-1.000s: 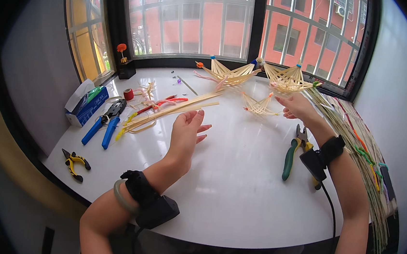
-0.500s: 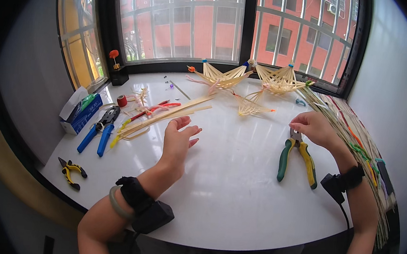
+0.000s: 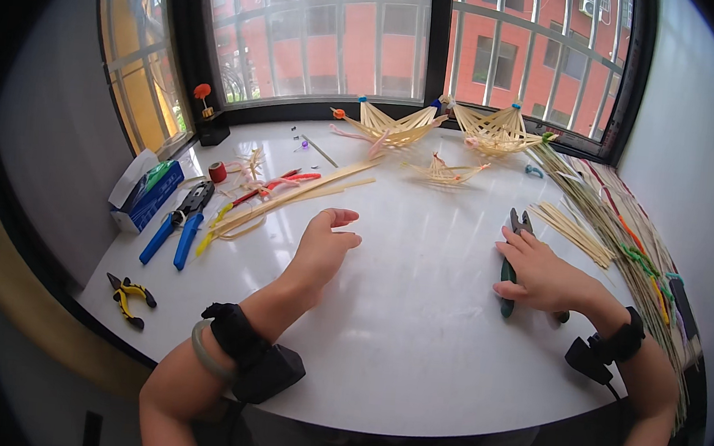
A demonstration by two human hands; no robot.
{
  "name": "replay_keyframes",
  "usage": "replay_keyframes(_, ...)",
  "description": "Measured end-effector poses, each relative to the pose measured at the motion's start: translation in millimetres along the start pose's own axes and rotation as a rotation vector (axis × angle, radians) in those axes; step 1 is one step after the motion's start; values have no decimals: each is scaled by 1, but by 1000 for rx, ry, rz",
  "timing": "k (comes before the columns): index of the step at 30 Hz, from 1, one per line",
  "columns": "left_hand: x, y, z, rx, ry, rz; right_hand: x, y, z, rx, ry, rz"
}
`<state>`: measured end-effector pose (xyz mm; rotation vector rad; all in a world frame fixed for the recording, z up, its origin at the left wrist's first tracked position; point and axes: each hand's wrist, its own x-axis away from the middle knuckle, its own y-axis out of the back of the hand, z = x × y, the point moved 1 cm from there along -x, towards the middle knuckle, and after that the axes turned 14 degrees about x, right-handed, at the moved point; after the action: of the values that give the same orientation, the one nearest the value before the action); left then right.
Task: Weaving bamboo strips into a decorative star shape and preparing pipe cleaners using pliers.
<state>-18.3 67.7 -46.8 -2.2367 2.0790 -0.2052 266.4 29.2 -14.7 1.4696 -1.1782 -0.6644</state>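
My right hand (image 3: pixel 544 273) lies over the handles of a pair of pliers (image 3: pixel 521 223) on the white table, with its fingers spread. The grey jaws point away from me, and most of the green and yellow handles is hidden beneath the hand. My left hand (image 3: pixel 325 246) hovers above the middle of the table, holding nothing, with thumb and forefinger curved but apart. Just right of the right hand lies a small bundle of short pale strips (image 3: pixel 577 234). Beyond my hands, a small woven piece (image 3: pixel 446 173) of pale strips sits near two larger woven pieces (image 3: pixel 395 129).
At the left are blue-handled pliers (image 3: pixel 184 233), small yellow-and-black pliers (image 3: pixel 130 297), a tissue box (image 3: pixel 147 196) and a red spool (image 3: pixel 217 172). Long pale strips (image 3: pixel 291 196) lie beside them. Long stalks (image 3: pixel 619 237) run along the right edge. A barred window stands behind.
My right hand has come down and nearer me, from the pliers' jaws onto their handles. My left hand has shifted slightly right. The small woven piece now sits at a different tilt.
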Motion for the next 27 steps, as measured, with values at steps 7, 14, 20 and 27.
replay_keyframes(7, 2, -1, 0, -717, -203, 537, -4, 0, -22, -83, 107, 0)
replay_keyframes(14, 19, -7, 1, -1258, -340, 780, -18, -1, -40, -45, 81, -4)
replay_keyframes(20, 19, -4, 7, -1232, -372, 811, -40, -14, -60, 68, 77, -133)
replay_keyframes(27, 19, -4, 5, -1209, -325, 839, -42, 12, 16, 167, 254, -302)
